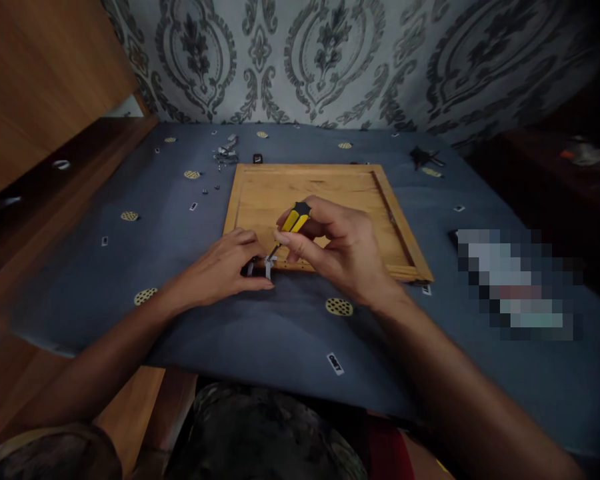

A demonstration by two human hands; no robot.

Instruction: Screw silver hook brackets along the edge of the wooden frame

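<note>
My right hand [347, 247] grips a screwdriver [296, 219] with a yellow and black handle. The screwdriver slants down to the left, its tip at a small metal hinge [269, 265]. That hinge sits on the near edge of a framed wooden panel [300, 190], which lies flat on the cloth. My left hand [230, 263] holds the hinge from the left, thumb in front and fingers resting over the panel's edge. Part of the hinge is hidden by the left fingers. Whether a screw is under the tip is too small to make out.
Loose metal hinges [227, 152] and a few small dark bits [205, 191] lie behind and left of the panel. A dark object [425, 158] is at the back right, and a blurred-out item [517, 287] at right. A wooden cabinet [55, 73] borders the left.
</note>
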